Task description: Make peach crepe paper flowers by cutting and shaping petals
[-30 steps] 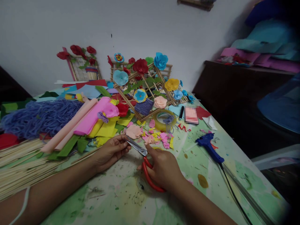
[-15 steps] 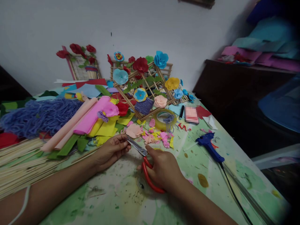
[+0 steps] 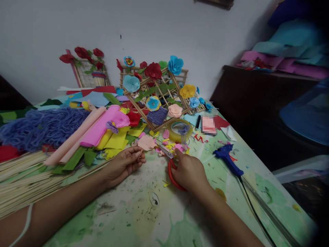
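Observation:
My right hand (image 3: 191, 171) grips a pair of scissors (image 3: 169, 156) by the red handles. The blades point up and left, over the pink and yellow paper scraps (image 3: 177, 146). Pinched between the fingertips of my left hand (image 3: 128, 163) is a small piece of peach paper (image 3: 140, 155), mostly hidden by the fingers. A peach paper petal shape (image 3: 147, 142) lies on the table just beyond that hand. Behind the scraps stands a diamond-shaped bamboo stick frame (image 3: 138, 111) with paper flowers, among them a peach flower (image 3: 175, 110).
A roll of clear tape (image 3: 191, 132) lies behind the scraps. To the right rests a blue glue gun (image 3: 228, 159) with its cord. Blue yarn (image 3: 43, 127), a magenta paper roll (image 3: 100, 127), yellow paper (image 3: 117, 140) and bamboo sticks (image 3: 28, 187) crowd the left side.
My right hand has moved the scissors right and slightly up, away from my left fingers. My left hand has turned slightly, and the bit of peach paper in it now shows.

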{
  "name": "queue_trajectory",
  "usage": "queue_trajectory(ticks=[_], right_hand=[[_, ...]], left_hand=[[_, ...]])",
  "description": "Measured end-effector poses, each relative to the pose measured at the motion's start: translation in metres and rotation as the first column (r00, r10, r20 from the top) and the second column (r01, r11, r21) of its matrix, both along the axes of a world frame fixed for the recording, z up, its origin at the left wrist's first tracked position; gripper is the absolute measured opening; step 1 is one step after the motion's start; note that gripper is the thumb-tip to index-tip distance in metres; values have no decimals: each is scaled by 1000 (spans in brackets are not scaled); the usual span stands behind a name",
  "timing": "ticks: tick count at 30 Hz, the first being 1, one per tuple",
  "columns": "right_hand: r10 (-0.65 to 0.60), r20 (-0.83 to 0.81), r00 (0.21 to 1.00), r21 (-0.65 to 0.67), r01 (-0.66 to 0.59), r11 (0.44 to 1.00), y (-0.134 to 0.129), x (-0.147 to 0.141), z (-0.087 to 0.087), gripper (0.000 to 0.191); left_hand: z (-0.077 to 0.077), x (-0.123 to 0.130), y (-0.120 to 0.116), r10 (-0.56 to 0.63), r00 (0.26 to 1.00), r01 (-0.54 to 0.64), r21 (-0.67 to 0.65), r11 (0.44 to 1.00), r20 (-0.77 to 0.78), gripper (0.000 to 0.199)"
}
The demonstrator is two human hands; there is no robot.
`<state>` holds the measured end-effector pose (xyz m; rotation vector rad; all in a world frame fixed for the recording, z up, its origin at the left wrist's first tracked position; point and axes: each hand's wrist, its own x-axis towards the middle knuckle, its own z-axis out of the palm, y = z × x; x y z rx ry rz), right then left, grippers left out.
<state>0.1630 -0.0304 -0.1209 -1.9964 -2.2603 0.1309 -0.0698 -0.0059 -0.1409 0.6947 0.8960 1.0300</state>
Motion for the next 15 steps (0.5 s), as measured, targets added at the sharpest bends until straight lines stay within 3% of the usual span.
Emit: queue_trajectory(ticks=[5, 9, 12, 15], right_hand=[[-22, 3, 1000, 26, 22, 999, 4, 11, 11, 42], [-40, -45, 998, 158, 47, 986, 2, 7, 21, 37], [100, -206, 973, 177, -63, 982, -2, -9, 21, 38], [240, -395, 887, 127, -206, 970, -3, -28, 14, 35]], left_hand=[[-1, 2, -3, -37, 998, 36, -8, 999, -45, 26], [2, 12, -11, -44, 991, 47, 24, 999, -126, 29], [4, 23, -18, -42, 969, 76, 132, 988, -243, 26], [5, 32, -20, -5, 907, 170, 356, 919, -420, 22]])
